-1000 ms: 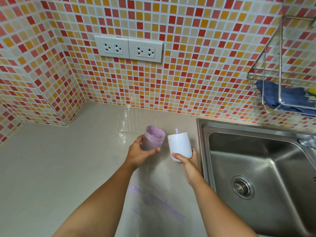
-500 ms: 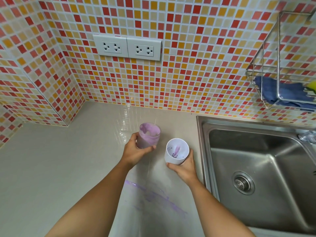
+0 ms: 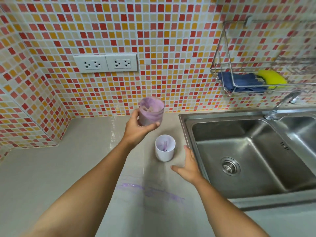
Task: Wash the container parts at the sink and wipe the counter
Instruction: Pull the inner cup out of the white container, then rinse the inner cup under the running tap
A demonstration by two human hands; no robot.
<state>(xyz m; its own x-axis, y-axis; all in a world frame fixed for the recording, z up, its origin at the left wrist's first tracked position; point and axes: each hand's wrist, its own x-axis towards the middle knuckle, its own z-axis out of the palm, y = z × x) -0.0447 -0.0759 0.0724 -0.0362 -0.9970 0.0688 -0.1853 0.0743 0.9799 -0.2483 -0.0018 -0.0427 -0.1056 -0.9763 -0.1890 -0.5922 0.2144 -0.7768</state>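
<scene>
My left hand [image 3: 136, 128] grips a clear jar [image 3: 151, 113] smeared inside with purple residue, lifted above the counter and tilted toward me. A white cup-shaped container part [image 3: 165, 149] stands upright on the beige counter [image 3: 51, 168], purple streaks and a small purple piece inside it. My right hand [image 3: 189, 165] lies open on the counter just right of the white part, not touching it, next to the sink rim. A purple smear [image 3: 150, 191] marks the counter in front of me. The steel sink [image 3: 242, 151] is at the right.
A wire rack [image 3: 227, 53] on the tiled wall holds a blue cloth [image 3: 242, 82] and a yellow sponge [image 3: 273, 79]. A faucet [image 3: 280, 106] rises behind the sink. Two wall sockets [image 3: 106, 63] sit above the counter. The tiled wall corner closes the left side.
My right hand set the white part upright on the counter and let go, drawing back toward me. My left hand lifted the purple-smeared jar higher off the counter.
</scene>
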